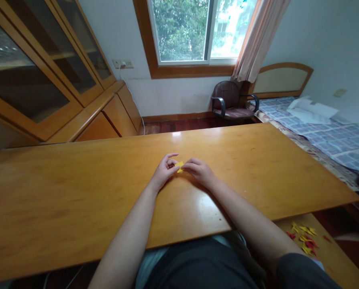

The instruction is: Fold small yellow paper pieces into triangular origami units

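Note:
A small folded piece of yellow paper (179, 165) is held between both hands, just above the wooden table (77, 188). My left hand (165, 170) pinches its left side between thumb and fingers, with the index finger stretched out above it. From the right, my right hand (199, 168) grips the paper's other edge with the fingertips pressed together. The fingers cover parts of the paper, so its full folded shape is hidden.
Several small folded yellow and red paper pieces (307, 237) lie on a lower surface at the right. Beyond the table stand a brown armchair (229, 96) and a bed (333, 136). A glass-door cabinet (77, 96) is on the left, under-window wall outlets beside it.

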A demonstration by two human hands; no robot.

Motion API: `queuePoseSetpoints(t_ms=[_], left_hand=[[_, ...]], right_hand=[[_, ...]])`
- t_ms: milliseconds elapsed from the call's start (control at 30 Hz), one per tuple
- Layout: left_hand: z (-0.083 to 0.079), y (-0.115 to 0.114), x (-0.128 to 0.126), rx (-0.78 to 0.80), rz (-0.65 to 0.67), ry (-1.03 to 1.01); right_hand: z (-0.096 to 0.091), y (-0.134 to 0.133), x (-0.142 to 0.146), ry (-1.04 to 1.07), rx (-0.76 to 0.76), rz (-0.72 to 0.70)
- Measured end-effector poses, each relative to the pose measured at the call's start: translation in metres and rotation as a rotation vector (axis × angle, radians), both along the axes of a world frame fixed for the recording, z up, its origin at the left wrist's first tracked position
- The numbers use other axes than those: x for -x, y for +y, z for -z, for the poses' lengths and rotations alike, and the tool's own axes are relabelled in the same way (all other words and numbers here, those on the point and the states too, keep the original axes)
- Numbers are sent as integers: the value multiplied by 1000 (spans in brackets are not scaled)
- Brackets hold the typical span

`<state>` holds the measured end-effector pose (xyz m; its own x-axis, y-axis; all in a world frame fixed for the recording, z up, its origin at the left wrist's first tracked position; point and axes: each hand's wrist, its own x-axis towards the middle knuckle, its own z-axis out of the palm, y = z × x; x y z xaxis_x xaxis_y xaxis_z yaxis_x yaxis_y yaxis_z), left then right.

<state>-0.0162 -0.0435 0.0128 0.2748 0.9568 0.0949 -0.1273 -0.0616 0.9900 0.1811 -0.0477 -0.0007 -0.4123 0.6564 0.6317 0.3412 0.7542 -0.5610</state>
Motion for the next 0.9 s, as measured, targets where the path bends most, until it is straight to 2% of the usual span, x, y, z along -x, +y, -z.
queuePoseSetpoints(t_ms=[167,500,900], left_hand=[[-1,0,0,1,10,21],[0,0,2,32,40,7],[2,0,1,-36,19,63]], right_hand=[[1,-1,1,16,39,-21],[-2,-1,-1,105,16,46],[-1,4,1,122,98,18]])
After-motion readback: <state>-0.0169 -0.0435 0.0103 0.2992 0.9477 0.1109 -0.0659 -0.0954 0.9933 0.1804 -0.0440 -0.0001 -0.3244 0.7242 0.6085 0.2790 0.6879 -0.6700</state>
